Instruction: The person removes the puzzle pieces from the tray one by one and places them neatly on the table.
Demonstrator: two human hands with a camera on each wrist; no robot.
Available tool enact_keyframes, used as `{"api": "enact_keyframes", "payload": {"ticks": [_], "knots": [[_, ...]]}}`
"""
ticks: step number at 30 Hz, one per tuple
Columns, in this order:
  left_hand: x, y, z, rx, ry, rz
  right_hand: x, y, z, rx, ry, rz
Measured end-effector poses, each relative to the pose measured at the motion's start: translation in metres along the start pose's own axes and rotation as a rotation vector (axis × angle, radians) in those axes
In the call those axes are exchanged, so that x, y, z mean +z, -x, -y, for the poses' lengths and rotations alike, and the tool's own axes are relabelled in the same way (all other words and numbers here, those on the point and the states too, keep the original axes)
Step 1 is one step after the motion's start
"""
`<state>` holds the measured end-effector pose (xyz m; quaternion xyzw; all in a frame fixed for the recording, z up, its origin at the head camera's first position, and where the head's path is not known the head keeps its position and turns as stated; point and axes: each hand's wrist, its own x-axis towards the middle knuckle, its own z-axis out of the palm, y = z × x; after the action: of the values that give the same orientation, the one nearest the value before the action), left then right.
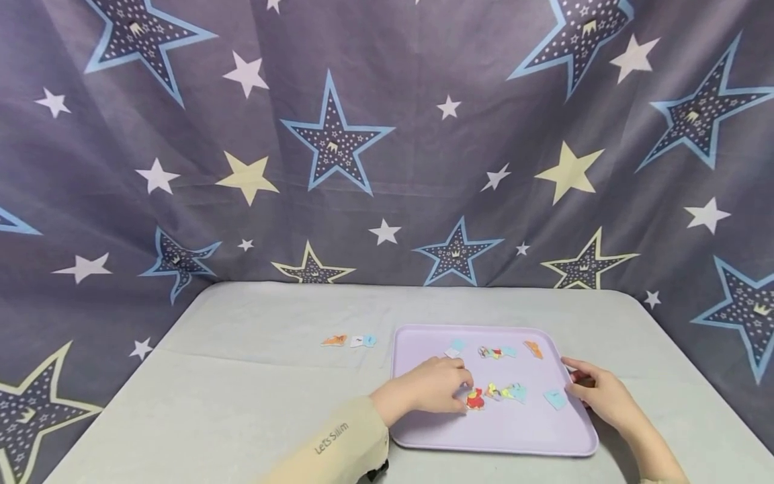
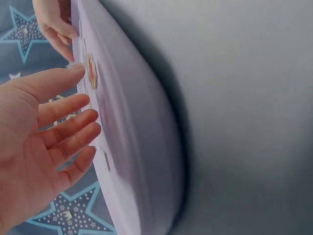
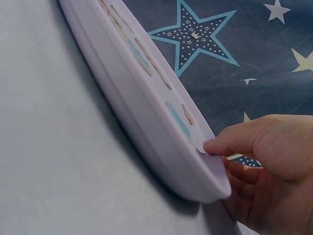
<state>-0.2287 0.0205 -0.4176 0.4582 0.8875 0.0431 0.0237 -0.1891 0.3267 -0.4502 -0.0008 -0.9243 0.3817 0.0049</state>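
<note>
A lilac tray [image 1: 435, 440] lies on the table with several small, flat puzzle pieces in it. Over its left half hovers my left hand [image 1: 433, 385], its thumb and fingers spread apart and holding nothing. Closest to those fingertips is a red and yellow piece [image 1: 475, 399]; the left wrist view does not make contact clear. To its right sits a yellow and light-blue group of pieces [image 1: 506, 392]. My right hand [image 1: 598, 393] grips the tray's right rim, thumb on top and fingers beneath, as the right wrist view shows. A light-blue piece [image 1: 554, 399] is beside that thumb.
Along the tray's far side are a white and blue piece [image 1: 455, 347], a multicoloured group [image 1: 497, 352] and an orange piece [image 1: 533, 349]. Outside it, on the table's left, lie another orange piece [image 1: 334, 341] and a white-blue pair [image 1: 363, 341]. A star-patterned curtain [image 1: 399, 181] hangs behind.
</note>
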Motion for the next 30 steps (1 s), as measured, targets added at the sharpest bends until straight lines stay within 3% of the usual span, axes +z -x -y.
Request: {"api": "enact_keyframes", "payload": {"ticks": [7,20,30], "knots": [[0.002,-0.007,-0.008,-0.029,0.008,0.014,0.000,0.000,0.003,-0.005,-0.002,-0.012],[0.008,-0.011,-0.012,-0.066,0.043,-0.035,0.000,-0.002,0.002,0.002,0.004,-0.013],[0.012,-0.011,-0.010,-0.045,0.081,-0.048,0.001,0.000,0.002,0.003,-0.006,-0.008]]}}
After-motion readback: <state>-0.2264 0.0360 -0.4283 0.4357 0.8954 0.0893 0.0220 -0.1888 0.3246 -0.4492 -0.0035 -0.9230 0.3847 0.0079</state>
